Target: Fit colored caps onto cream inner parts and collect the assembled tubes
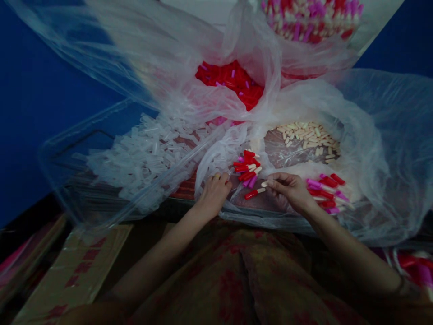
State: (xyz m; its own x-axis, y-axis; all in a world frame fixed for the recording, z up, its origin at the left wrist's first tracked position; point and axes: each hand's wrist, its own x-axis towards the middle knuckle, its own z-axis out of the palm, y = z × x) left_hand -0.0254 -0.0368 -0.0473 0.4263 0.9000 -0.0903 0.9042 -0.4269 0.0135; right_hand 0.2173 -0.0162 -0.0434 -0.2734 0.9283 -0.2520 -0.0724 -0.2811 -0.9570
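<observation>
My left hand (214,192) is curled closed at the edge of a clear plastic bag, with a small pale piece between its fingertips. Just to its right lies a small heap of red, pink and cream capped pieces (248,168). My right hand (291,189) is closed in a pinch on a cream-and-red piece (256,193) that points left. Beyond my right wrist lies another bunch of red and pink pieces (326,192).
A clear bag of cream pieces (306,137) lies behind my hands. Further back is a pile of red caps (233,83). A clear tray (67,149) on the left holds transparent tubes (142,153). More mixed pieces (309,18) sit at top right. Cardboard (77,266) lies at lower left.
</observation>
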